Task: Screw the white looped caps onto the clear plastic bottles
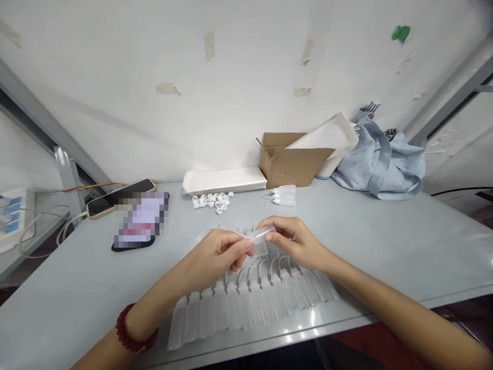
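Above the middle of the table, a small translucent plastic bottle [262, 233] is held tilted between both hands. My right hand [289, 235] pinches its body between thumb and fingers. At its left end my left hand [230, 251] is closed, with thumb and forefinger on the neck or cap; these fingers hide that end. Beneath and in front of the hands lies a row of similar bottles [233, 307] with white caps and thin curved tubes. More tubes and bottles lie partly hidden behind my hands.
White caps [210, 200] lie in a pile near the back, beside a stack of white padded envelopes [227, 180]. An open cardboard box [296, 167], a few bottles [284, 195] and a light blue bag [379, 159] sit rightward. Two phones [121, 198] [140, 221] lie left.
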### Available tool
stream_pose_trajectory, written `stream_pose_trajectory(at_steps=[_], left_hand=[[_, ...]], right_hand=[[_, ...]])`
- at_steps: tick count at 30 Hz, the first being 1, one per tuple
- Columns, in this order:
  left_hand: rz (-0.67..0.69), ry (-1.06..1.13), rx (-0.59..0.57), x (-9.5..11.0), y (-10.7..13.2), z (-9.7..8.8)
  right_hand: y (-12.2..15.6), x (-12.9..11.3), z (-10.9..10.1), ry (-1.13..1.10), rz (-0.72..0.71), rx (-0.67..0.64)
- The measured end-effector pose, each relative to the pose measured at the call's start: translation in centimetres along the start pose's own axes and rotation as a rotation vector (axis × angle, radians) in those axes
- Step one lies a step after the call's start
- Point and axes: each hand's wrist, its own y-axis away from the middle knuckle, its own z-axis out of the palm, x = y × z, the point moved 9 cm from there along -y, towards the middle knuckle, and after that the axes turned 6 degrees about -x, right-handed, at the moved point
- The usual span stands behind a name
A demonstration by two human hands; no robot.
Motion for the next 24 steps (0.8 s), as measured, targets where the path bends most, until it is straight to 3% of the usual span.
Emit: stream_pose_trajectory(at_steps=[2,7,11,13,15,18,21,24], left_hand=[[0.094,-0.179,0.079,0.8,0.0,-0.3],[0.493,-0.613,0.314,3.5,1.1,0.1],[0.593,-0.863,0.412,3.8,1.8,0.9],[0.606,-0.882,0.447,4.0,2.1,0.8],[0.555,-0.778,0.431,4.0,1.9,0.2],[0.335,-0.512,0.298,2.9,0.8,-0.7],[0.126,-0.282,0.163,1.4,0.1,-0.7],[0.016,-0.039,0.093,0.3,-0.1,-0.6]], right_hand=[[0.1,0.3,-0.1,0.003,0.027,0.013],[0.1,1.5,0.2,-0.057,0.146,0.019],[0.1,2.2,0.4,-0.175,0.202,0.015],[0.1,2.3,0.5,-0.226,0.211,0.013],[0.1,2.2,0.5,-0.255,0.215,-0.001],[0.0,2.1,0.6,-0.258,0.213,-0.027],[0.0,2.0,0.5,-0.248,0.196,-0.020],[0.0,1.6,0.3,-0.222,0.140,-0.011]])
